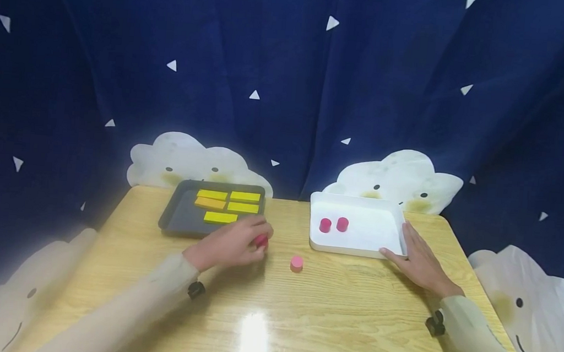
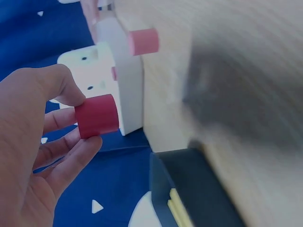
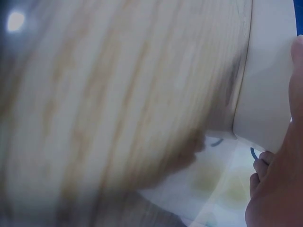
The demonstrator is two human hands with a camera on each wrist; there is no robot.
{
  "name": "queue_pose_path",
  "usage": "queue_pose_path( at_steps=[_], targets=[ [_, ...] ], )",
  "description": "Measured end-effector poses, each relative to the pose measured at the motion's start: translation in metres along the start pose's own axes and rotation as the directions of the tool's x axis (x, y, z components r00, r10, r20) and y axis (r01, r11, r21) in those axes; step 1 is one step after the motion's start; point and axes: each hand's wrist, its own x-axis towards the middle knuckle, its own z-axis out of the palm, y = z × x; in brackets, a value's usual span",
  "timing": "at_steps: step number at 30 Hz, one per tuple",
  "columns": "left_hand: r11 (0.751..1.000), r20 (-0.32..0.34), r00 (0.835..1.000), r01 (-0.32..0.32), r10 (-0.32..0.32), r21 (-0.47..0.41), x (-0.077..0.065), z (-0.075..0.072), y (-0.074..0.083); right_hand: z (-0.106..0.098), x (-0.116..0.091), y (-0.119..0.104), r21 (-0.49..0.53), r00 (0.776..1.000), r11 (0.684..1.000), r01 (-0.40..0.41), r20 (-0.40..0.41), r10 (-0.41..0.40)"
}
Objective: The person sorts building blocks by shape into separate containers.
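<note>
My left hand [image 1: 237,241] pinches a red cylinder block [image 2: 97,117] between thumb and fingers, just off the front right corner of the dark grey tray [image 1: 177,212]. In the left wrist view the block is held clear of the table. A pink cylinder block [image 1: 297,264] stands on the table to the right of that hand. My right hand [image 1: 421,261] rests on the right end of the white tray [image 1: 371,244], fingers straight along its side and thumb at the front rim. Two red cylinders [image 1: 325,225] stand inside this tray, towards its left.
Several yellow rectangular blocks [image 1: 220,218] and an orange one [image 1: 210,203] lie in the dark grey tray. A dark blue curtain [image 1: 289,88] hangs behind the wooden table [image 1: 341,313]. White cloud-shaped pieces [image 1: 396,177] line the table's back and sides.
</note>
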Motion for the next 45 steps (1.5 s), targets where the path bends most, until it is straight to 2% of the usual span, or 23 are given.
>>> queue_pose_path(
  at_steps=[4, 7, 16, 22, 30, 34, 45],
  targets=[
    [1.000, -0.001, 1.000, 0.005, -0.005, -0.018, 0.016, -0.008, 0.005, 0.000, 0.000, 0.000, 0.000, 1.000, 1.000, -0.004, 0.002, 0.004],
    [1.000, -0.012, 1.000, -0.015, 0.015, -0.009, 0.031, -0.012, 0.008, 0.000, 0.000, 0.000, -0.002, 1.000, 1.000, -0.003, 0.003, 0.003],
    [0.997, -0.013, 0.997, -0.072, 0.072, 0.017, 0.077, -0.013, 0.012, -0.002, 0.002, 0.000, -0.001, 1.000, 1.000, 0.000, 0.001, 0.000],
    [0.992, -0.030, 0.992, -0.122, 0.123, 0.034, 0.108, -0.005, 0.017, -0.002, 0.003, 0.002, 0.001, 1.000, 1.000, -0.003, 0.009, 0.003],
    [0.985, 0.001, 0.985, -0.173, 0.173, -0.004, 0.150, 0.004, 0.032, 0.001, 0.002, 0.002, 0.001, 1.000, 1.000, 0.001, 0.014, -0.001],
    [0.982, 0.021, 0.982, -0.186, 0.186, 0.015, 0.170, 0.010, 0.039, 0.003, 0.003, 0.003, 0.004, 1.000, 1.000, 0.018, 0.000, -0.018],
    [0.987, 0.084, 0.985, -0.155, 0.151, 0.045, 0.215, 0.035, 0.047, 0.000, 0.002, 0.003, -0.005, 1.000, 1.000, 0.000, 0.005, 0.000]
  ],
)
